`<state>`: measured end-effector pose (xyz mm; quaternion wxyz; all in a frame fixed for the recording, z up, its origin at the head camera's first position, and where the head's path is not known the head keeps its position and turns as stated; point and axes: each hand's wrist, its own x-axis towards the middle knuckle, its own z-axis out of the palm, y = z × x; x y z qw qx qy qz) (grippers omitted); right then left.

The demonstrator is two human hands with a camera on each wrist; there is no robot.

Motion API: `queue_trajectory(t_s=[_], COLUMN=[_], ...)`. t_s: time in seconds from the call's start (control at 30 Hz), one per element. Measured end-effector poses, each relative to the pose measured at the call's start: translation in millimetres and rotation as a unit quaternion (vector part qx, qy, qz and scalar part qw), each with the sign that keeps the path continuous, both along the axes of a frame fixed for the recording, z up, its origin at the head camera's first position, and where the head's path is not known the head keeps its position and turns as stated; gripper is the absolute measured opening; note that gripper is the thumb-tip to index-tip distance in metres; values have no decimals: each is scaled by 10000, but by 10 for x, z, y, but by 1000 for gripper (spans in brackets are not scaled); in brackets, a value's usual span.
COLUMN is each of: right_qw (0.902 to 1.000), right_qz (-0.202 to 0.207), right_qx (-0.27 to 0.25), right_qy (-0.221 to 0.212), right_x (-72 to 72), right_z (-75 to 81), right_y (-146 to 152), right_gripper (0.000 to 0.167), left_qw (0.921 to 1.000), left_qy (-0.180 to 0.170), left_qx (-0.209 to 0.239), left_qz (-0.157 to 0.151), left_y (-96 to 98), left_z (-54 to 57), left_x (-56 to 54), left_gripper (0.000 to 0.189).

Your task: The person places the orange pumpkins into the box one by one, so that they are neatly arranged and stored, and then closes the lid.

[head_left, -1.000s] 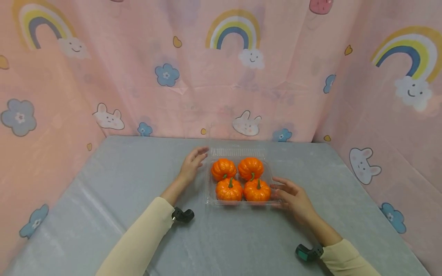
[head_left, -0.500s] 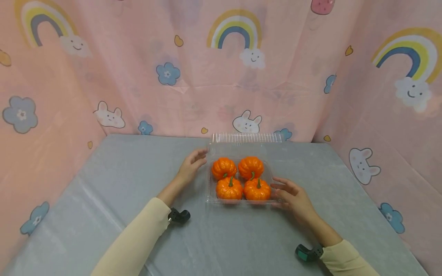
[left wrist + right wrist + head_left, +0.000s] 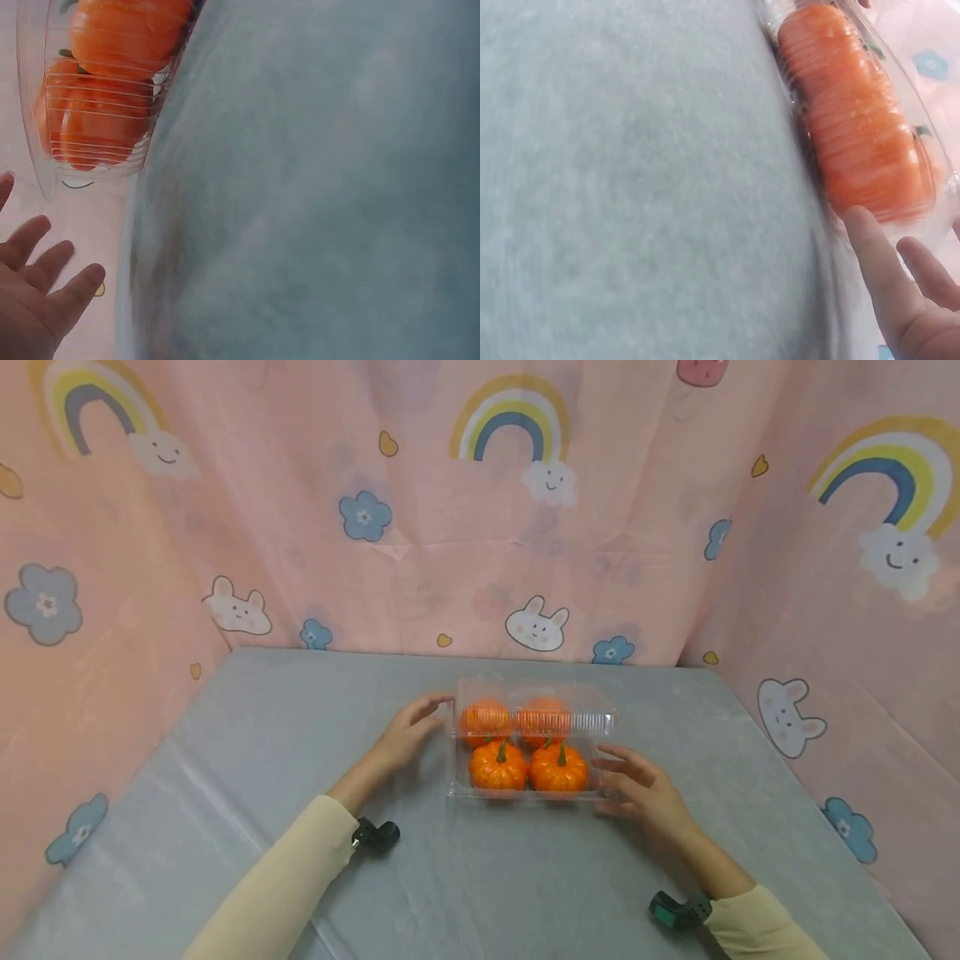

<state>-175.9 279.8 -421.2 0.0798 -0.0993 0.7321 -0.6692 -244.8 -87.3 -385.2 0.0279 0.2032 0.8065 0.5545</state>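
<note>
A clear plastic clamshell box (image 3: 487,794) sits on the table with small orange pumpkins inside, two in front (image 3: 498,768) and two behind. Its clear lid (image 3: 592,721) leans partway over, its ribbed side in front of the back pumpkins (image 3: 483,720). At the left side is my left hand (image 3: 408,731), fingertips near the lid's edge; contact is unclear. The left wrist view shows that hand's fingers (image 3: 52,262) spread. Beside the right wall lies my right hand (image 3: 645,789), its fingers loosely extended. In the right wrist view a fingertip (image 3: 861,221) reaches the box's end.
A grey cloth covers the table (image 3: 487,885). Behind and to both sides hangs a pink curtain (image 3: 450,552) printed with rainbows, bunnies and flowers. A black band device (image 3: 375,835) is on the left wrist and another (image 3: 678,910) on the right.
The lid has swung from standing up at the back, forward and down over the rear pumpkins. My left hand has moved slightly lower; the right hand has barely moved.
</note>
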Motion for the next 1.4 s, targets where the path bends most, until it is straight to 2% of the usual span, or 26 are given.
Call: queue_trajectory(t_s=[0.1,0.23,0.27,0.37,0.47,0.5,0.67,0.9,1.1,1.23,1.4], right_qw=[9999,9993,9994,10000,9996,9994,9988,9975,9954,9940,9931], right_qz=[54,145,140,-16,-156,-187,-207,-136,22,-52,-78], right_qx=[-144,-346,-318,-38,214,284,433,607,636,880,1049], right_qy=[42,96,94,-24,-86,-83,10,338,710,643,523], right_x=[14,31,40,70,90,93,97,101,102,101,79], right_z=[9,27,37,88,129,139,146,116,100,86,40], right_y=[42,99,109,119,116,113,108,105,79,51,38], right_gripper=[47,43,42,41,39,39,39,43,41,39,40], left_qw=[9999,9996,9994,9984,9969,9966,9953,9930,9944,9963,9961], left_qy=[-23,-7,-53,-36,-80,-22,158,315,1,-376,-671], left_qx=[-161,-291,-343,-556,-776,-815,-958,-1140,-1040,-719,-454], left_qz=[-26,42,43,130,132,145,63,57,181,293,336], left_y=[-16,-48,-53,-78,-92,-98,-93,-89,-50,13,98], left_z=[27,-148,-147,-247,-234,-273,-227,-195,-188,-205,-259], left_x=[43,-36,-30,-60,-28,-42,58,238,399,501,591], left_gripper=[40,40,40,40,43,44,52,51,51,55,56])
